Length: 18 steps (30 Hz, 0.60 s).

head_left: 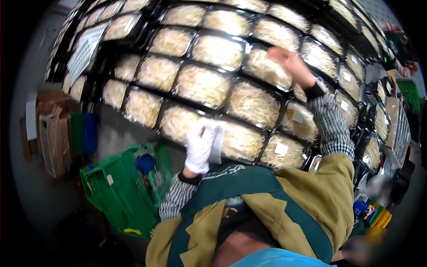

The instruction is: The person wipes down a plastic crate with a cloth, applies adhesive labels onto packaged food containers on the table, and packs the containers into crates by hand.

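Note:
Black trays of pale, thready food that looks like bean sprouts, under clear glossy wrap, lie in close rows in front of me. My left hand, in a white glove, is at the near edge of the rows, closed on a pale strip that looks like a label sheet. My right hand, bare and blurred, is over a tray farther back; its fingers are too smeared to read. Small white labels sit on several trays towards the right, one on a near tray.
A green crate stands at the lower left, with cardboard boxes beyond it. A white latticed piece rests among the trays at the upper left. More stacked trays and another person are at the right.

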Motion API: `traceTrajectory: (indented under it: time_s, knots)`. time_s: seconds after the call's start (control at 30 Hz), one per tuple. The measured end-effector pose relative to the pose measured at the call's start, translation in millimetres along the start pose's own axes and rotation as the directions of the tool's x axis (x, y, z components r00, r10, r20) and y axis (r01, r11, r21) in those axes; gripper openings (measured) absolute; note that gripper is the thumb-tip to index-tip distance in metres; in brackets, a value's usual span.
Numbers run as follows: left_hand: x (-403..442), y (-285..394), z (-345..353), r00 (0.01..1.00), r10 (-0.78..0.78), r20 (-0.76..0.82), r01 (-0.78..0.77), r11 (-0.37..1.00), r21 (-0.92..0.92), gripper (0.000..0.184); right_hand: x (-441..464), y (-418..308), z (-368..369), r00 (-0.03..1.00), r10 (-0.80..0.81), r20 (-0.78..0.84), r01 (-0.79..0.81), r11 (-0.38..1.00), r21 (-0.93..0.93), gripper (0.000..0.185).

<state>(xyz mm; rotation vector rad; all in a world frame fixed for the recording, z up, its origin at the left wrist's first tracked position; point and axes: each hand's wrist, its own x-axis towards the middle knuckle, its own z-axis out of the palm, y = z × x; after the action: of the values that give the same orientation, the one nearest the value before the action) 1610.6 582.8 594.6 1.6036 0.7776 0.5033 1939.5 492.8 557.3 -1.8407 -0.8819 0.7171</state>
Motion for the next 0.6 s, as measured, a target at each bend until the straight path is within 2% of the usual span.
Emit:
traceTrajectory:
  time_s: [0.03, 0.07, 0.13, 0.2, 0.23, 0.27, 0.3, 0.33, 0.4, 0.43, 0.47, 0.5, 0.53, 0.6]
  knots:
    - [0.9, -10.0, -0.5, 0.999, 0.010, -0.047, -0.009, 1.000, 0.010, 0.016, -34.8, -31.9, 40.2, 0.952, -0.002, 0.307, -0.056, 0.982, 0.182, 0.038]
    - [0.6, -20.2, -2.4, 0.996, 0.024, -0.088, -0.023, 1.000, 0.016, 0.017, -57.9, -47.1, 72.6, 0.880, -0.097, 0.465, -0.022, 0.969, 0.244, 0.034]
    - [0.7, -8.7, -10.1, 0.990, 0.140, -0.030, -0.137, 0.987, 0.080, 0.017, -105.4, -85.4, 119.6, 0.878, 0.026, 0.477, -0.298, 0.810, 0.505, 0.027]
    - [-1.2, -12.9, -21.8, 0.994, 0.085, 0.063, -0.088, 0.995, 0.039, 0.013, -126.2, -95.9, 137.3, 0.930, 0.093, 0.355, -0.289, 0.782, 0.553, 0.021]
    - [-6.3, -10.1, -31.2, 0.983, -0.014, 0.182, 0.034, 0.994, -0.107, 0.011, -134.5, -97.2, 142.3, 0.957, 0.101, 0.273, -0.239, 0.808, 0.538, 0.009]
    - [-11.0, -5.5, -41.9, 0.944, -0.095, 0.316, 0.173, 0.957, -0.232, 0.011, -143.8, -101.6, 144.9, 0.966, 0.137, 0.220, -0.241, 0.789, 0.565, 0.010]
    - [-14.0, -4.6, -56.2, 0.873, -0.189, 0.450, 0.307, 0.929, -0.205, 0.012, -152.7, -94.7, 147.7, 0.980, 0.150, 0.127, -0.196, 0.809, 0.553, 0.011]
    - [-17.5, -9.7, -71.2, 0.844, -0.115, 0.523, 0.240, 0.954, -0.178, 0.012, -159.6, -90.0, 149.0, 0.987, 0.159, 0.031, -0.151, 0.830, 0.537, 0.012]
    - [-21.1, -10.8, -105.9, 0.770, -0.099, 0.630, 0.251, 0.955, -0.156, 0.011, -173.2, -78.0, 151.6, 0.968, 0.214, -0.128, -0.149, 0.909, 0.390, 0.015]
    - [-19.1, -14.0, -120.7, 0.791, 0.080, 0.607, 0.022, 0.987, -0.159, 0.010, -179.4, -69.3, 162.7, 0.957, 0.214, -0.197, -0.174, 0.964, 0.201, 0.017]
    - [-23.3, -12.5, -134.6, 0.798, 0.112, 0.592, 0.083, 0.953, -0.291, 0.009, -185.0, -59.1, 176.8, 0.944, 0.203, -0.260, -0.208, 0.978, 0.008, 0.020]
    - [-23.7, -14.2, -149.5, 0.797, 0.104, 0.595, 0.121, 0.937, -0.326, 0.008, -185.4, -44.9, 197.1, 0.915, 0.008, -0.402, -0.083, 0.982, -0.167, 0.027]
    - [-24.7, -15.7, -160.3, 0.799, 0.096, 0.594, 0.159, 0.919, -0.361, 0.008, -184.2, -40.3, 213.0, 0.890, 0.039, -0.454, -0.170, 0.953, -0.252, 0.028]
    - [-31.2, 2.2, -173.5, 0.796, -0.046, 0.603, 0.339, 0.860, -0.382, 0.012, -180.5, -38.3, 237.0, 0.820, -0.244, -0.518, -0.185, 0.743, -0.643, 0.028]
